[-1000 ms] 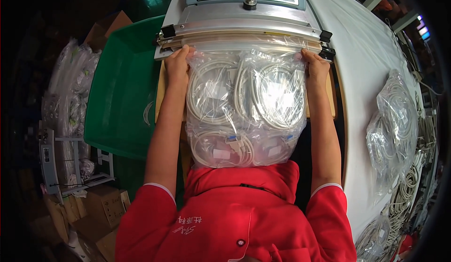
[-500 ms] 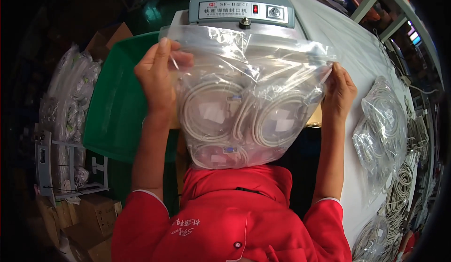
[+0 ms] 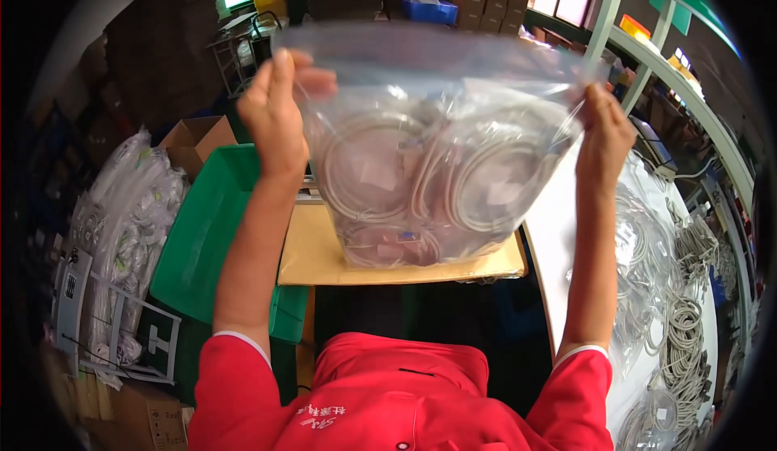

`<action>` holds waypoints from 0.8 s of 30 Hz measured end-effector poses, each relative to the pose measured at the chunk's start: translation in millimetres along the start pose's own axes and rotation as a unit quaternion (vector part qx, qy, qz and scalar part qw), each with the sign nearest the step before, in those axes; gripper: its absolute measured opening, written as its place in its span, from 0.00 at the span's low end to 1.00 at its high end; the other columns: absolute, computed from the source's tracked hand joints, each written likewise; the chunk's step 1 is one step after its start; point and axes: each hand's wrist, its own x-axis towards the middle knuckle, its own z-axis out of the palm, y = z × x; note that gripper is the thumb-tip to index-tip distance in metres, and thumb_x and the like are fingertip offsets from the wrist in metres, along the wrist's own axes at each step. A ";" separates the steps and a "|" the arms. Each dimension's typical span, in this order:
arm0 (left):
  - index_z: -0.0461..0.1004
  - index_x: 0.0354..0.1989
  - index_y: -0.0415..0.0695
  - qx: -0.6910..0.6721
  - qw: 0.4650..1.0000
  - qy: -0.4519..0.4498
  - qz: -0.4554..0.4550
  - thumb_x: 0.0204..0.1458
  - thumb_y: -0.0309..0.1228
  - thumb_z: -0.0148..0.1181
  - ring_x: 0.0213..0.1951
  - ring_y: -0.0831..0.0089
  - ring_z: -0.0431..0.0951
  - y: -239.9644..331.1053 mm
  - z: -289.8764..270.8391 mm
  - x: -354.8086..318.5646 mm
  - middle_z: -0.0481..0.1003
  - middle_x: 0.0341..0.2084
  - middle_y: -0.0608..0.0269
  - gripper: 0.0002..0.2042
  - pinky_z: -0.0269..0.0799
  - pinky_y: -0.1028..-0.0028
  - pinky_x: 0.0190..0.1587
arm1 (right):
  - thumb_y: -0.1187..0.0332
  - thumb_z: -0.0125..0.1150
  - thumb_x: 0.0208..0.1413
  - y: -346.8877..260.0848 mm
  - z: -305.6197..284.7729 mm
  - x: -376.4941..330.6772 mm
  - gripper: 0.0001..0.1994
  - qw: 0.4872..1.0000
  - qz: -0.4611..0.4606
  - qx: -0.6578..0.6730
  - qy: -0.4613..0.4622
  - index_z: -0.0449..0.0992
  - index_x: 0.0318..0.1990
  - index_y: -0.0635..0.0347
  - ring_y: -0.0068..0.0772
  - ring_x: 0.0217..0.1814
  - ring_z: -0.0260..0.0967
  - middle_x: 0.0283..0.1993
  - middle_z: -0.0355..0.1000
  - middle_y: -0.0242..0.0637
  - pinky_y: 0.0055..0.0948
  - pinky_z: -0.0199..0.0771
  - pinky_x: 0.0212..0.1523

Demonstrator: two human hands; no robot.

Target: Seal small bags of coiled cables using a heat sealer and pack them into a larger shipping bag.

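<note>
Stretched between my two hands is a large clear plastic bag (image 3: 453, 87), held upright by its upper corners. My left hand (image 3: 279, 115) pinches the left corner, thumb up. My right hand (image 3: 605, 131) grips the right corner with fingers curled. Through the film show several coiled pale grey cables (image 3: 368, 168), some with blue-ended connectors, each coil around a small white slip. The bag's lower edge is at a yellow-brown board (image 3: 405, 275); whether it rests on it I cannot tell. The bag's top is blurred by motion.
A green plastic bin (image 3: 194, 249) stands left of the board, with a heap of bagged goods (image 3: 121, 216) beyond it. An open cardboard box (image 3: 197, 139) sits behind. On the white table (image 3: 558, 232) at right lie bagged and loose cable coils (image 3: 686, 330). Shelf posts rise at far right.
The view has tilted up, showing the room behind. The bag has moved away from my body, over the board, and both hands have gone along with it. The grey sealing machine is now hidden.
</note>
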 end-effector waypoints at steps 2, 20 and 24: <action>0.66 0.24 0.34 0.009 0.999 -0.006 -0.031 0.48 0.35 0.41 0.19 0.75 0.69 -12.1 -1.6 -7.1 0.70 0.16 0.55 0.14 0.64 0.79 0.25 | 0.71 0.46 0.47 13.5 -0.2 -9.3 0.10 0.997 0.069 0.027 0.011 0.68 0.31 0.71 0.18 0.28 0.63 0.28 0.67 0.37 0.14 0.62 0.29; 0.67 0.26 0.36 -0.052 0.997 -0.032 -0.053 0.49 0.36 0.42 0.22 0.77 0.69 -31.2 4.4 -23.8 0.71 0.18 0.53 0.13 0.63 0.80 0.28 | 0.66 0.47 0.47 33.9 -15.9 -11.9 0.15 0.967 0.161 0.143 -0.136 0.66 0.35 0.72 0.32 0.34 0.66 0.33 0.67 0.46 0.25 0.64 0.38; 0.66 0.25 0.36 -0.016 0.998 -0.016 -0.058 0.49 0.35 0.40 0.20 0.76 0.69 -24.4 6.6 -22.4 0.71 0.17 0.53 0.14 0.63 0.81 0.27 | 0.66 0.47 0.47 32.8 -15.2 -12.9 0.14 0.983 0.117 0.098 -0.104 0.67 0.35 0.71 0.33 0.35 0.66 0.33 0.67 0.46 0.26 0.64 0.39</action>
